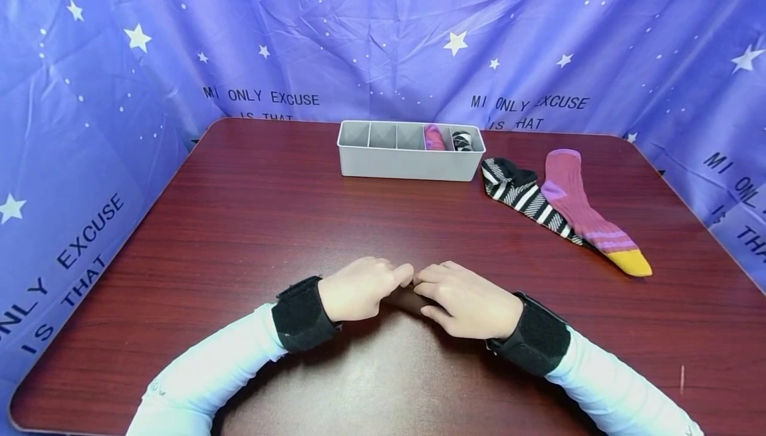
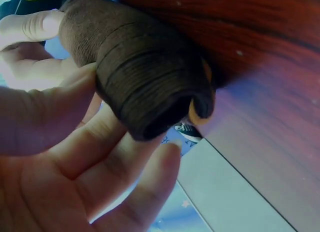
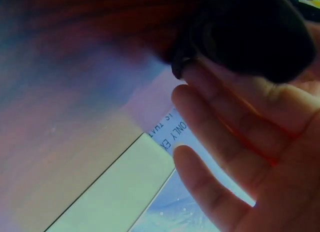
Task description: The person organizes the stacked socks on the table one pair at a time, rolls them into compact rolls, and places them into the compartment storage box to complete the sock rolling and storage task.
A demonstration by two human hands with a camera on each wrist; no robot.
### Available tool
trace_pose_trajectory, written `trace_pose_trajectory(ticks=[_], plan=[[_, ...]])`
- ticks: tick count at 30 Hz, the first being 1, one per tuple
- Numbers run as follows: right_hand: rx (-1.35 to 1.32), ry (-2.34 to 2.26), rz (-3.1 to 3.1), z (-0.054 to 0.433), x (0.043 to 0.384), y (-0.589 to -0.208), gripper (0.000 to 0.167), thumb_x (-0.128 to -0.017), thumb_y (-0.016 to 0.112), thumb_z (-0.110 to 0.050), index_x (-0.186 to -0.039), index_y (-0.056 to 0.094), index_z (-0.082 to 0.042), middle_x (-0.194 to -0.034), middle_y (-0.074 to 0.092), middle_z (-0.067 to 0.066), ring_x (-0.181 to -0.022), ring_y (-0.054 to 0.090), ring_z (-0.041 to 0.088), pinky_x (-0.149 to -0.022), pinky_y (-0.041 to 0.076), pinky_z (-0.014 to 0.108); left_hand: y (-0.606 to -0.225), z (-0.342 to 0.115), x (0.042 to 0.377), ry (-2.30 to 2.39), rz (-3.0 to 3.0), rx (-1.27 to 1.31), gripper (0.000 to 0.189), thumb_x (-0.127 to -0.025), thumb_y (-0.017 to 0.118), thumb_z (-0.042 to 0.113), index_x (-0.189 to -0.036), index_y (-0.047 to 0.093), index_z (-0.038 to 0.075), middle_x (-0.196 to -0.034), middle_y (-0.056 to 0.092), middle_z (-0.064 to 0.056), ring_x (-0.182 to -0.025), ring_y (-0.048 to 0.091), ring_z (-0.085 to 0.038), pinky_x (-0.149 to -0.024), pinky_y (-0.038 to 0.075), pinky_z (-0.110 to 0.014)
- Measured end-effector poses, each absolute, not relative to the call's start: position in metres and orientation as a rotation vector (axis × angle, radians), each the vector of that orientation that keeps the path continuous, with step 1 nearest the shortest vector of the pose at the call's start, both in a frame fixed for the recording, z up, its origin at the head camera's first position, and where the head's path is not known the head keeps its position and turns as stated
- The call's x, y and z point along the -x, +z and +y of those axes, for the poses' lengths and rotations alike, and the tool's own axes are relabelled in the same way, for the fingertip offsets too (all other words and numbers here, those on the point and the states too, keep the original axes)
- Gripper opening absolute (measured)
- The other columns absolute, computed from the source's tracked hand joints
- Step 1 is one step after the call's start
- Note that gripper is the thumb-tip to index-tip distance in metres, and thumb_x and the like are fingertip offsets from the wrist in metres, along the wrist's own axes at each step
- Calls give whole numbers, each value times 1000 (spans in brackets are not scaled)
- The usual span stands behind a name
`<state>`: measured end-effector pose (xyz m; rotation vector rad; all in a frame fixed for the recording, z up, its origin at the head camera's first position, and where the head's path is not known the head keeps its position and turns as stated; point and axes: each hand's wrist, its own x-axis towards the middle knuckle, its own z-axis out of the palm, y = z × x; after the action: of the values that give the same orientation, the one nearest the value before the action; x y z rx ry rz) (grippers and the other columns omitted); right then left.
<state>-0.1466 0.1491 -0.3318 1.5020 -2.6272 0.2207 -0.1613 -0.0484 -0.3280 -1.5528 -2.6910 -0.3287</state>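
Note:
A brown sock (image 1: 407,300), rolled into a tube, lies low over the table between both hands. The left wrist view shows the rolled sock (image 2: 145,67) with its hollow end and a strip of orange at the edge. My left hand (image 1: 362,288) pinches it between thumb and fingers, the lower fingers spread beneath. From the other side my right hand (image 1: 469,298) grips the roll, thumb on the near side and fingers over the far side. In the right wrist view the sock (image 3: 255,37) is very dark, and the right thumb is not plainly seen.
A grey divided box (image 1: 413,162) stands at the back, with a rolled pink sock (image 1: 434,138) and a rolled black-and-white sock (image 1: 462,141) in its right compartments. To the right, a pink sock with yellow toe (image 1: 586,210) overlaps a black-and-white striped sock (image 1: 529,200).

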Motion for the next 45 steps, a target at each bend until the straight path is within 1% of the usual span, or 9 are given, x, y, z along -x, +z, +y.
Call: trace_pose_trajectory(ticks=[6,12,17,24,30,35,38,41,45], plan=[[-1502,297,-2609,149,148,-332,27,-74,57,-10,-101,52,-9,-84,57,-5,-79,52,7,-78,40,27,-325,-49,164,-355,-2811,1520,34,-65,57,-7,-90,46,12,-78,59,3,-72,57,-12,-61,45,-24],[-1505,295,-2562,149,150,-331,25,-73,58,-7,-96,50,-12,-73,51,-8,-70,49,6,-74,40,27,-324,-50,165,-394,-2827,1483,25,-70,57,-3,-88,49,13,-83,56,3,-73,55,-11,-59,44,-23],[-1491,280,-2532,150,153,-330,21,-73,58,-6,-92,53,-13,-75,48,-7,-70,46,7,-69,39,26,-325,-49,166,-363,-2715,1430,18,-71,61,2,-82,55,15,-81,47,3,-74,51,-11,-59,43,-21],[-1406,214,-2489,146,157,-331,15,-74,56,-4,-87,59,-12,-75,42,-3,-66,39,11,-60,35,24,-329,-45,170,-278,-2696,1267,15,-71,62,5,-81,56,15,-79,49,3,-71,52,-13,-55,44,-24],[-1335,176,-2468,142,155,-332,26,-69,53,0,-93,59,-10,-76,46,-2,-65,44,12,-60,38,24,-328,-35,171,-85,-2719,1134,11,-73,59,9,-82,53,13,-79,51,0,-63,50,-15,-44,41,-25],[-1322,239,-2475,139,151,-331,20,-70,63,-13,-89,58,-11,-79,47,-3,-66,47,9,-61,42,24,-325,-29,172,53,-2770,1036,8,-77,58,14,-84,56,12,-77,51,-1,-62,50,-16,-44,41,-26],[-1309,219,-2529,138,150,-330,22,-67,68,-22,-83,57,-12,-76,44,-3,-64,44,9,-58,40,23,-324,-26,175,61,-2787,959,11,-77,58,18,-86,56,11,-78,52,-2,-64,52,-17,-46,43,-28],[-1288,197,-2569,137,150,-331,22,-64,70,-21,-77,56,-12,-73,42,-3,-60,42,8,-55,38,22,-326,-25,178,-10,-2764,902,14,-76,59,20,-84,55,10,-76,52,-4,-62,52,-18,-45,43,-29],[-1239,216,-2622,135,150,-332,16,-68,68,-22,-71,56,-11,-70,43,-2,-53,44,8,-50,38,20,-327,-27,180,-112,-2732,863,20,-75,62,24,-84,53,9,-74,51,-4,-60,53,-19,-43,41,-29]])
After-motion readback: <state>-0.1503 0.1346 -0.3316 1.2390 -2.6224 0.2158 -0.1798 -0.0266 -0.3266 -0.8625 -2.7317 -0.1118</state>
